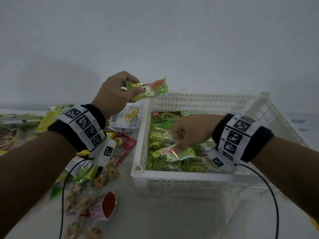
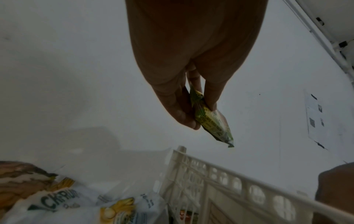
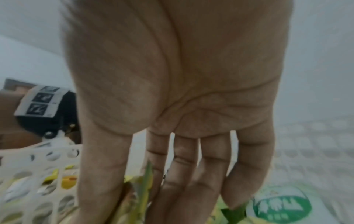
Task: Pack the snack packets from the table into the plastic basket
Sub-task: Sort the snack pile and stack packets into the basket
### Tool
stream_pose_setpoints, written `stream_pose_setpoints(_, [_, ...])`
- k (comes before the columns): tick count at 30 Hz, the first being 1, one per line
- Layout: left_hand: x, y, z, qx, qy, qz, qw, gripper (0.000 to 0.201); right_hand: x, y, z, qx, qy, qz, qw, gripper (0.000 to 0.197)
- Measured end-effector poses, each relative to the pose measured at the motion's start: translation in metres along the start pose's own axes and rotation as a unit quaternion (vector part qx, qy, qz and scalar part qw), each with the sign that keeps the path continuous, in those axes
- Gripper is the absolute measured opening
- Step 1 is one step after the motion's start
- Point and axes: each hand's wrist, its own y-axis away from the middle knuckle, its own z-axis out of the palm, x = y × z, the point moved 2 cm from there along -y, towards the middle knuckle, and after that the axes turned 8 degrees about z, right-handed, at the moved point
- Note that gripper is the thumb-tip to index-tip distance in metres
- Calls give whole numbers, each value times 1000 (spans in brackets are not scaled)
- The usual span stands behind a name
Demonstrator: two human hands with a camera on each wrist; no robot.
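White table (image 1: 172, 213); left hand (image 1: 110, 94) pinches cake packet (image 1: 148, 88); wall sheet (image 2: 316, 118) left-wrist only.

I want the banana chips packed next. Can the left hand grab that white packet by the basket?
Probably not yet: the left hand already pinches a Pandan cake packet; the white packet lies uncovered just below.

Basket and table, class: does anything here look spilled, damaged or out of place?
Nothing looks spilled or damaged. The basket holds green packets lying loosely overlapped. The left hand holds a pandan cake packet above the basket's far left corner. Other packets lie in a jumble on the table, still unpacked.
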Motion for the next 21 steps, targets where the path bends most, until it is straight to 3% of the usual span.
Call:
stream_pose_setpoints(5, [-4,2,1,-1,3,-10,1000,23,-11,1,5,12,39,1,999,35])
stream_pose_setpoints(12, [-9,6,1,-4,1,-24,1000,24,-25,1,11,74,175,4,982,35])
stream_pose_setpoints(18, [-13,9,-1,-6,-10,-25,1000,22,-51,12,18,93,225,-144,959,25])
stream_pose_setpoints(21, [-14,11,0,-8,-20,-19,1000,22,-58,7,28,68,241,-184,950,37])
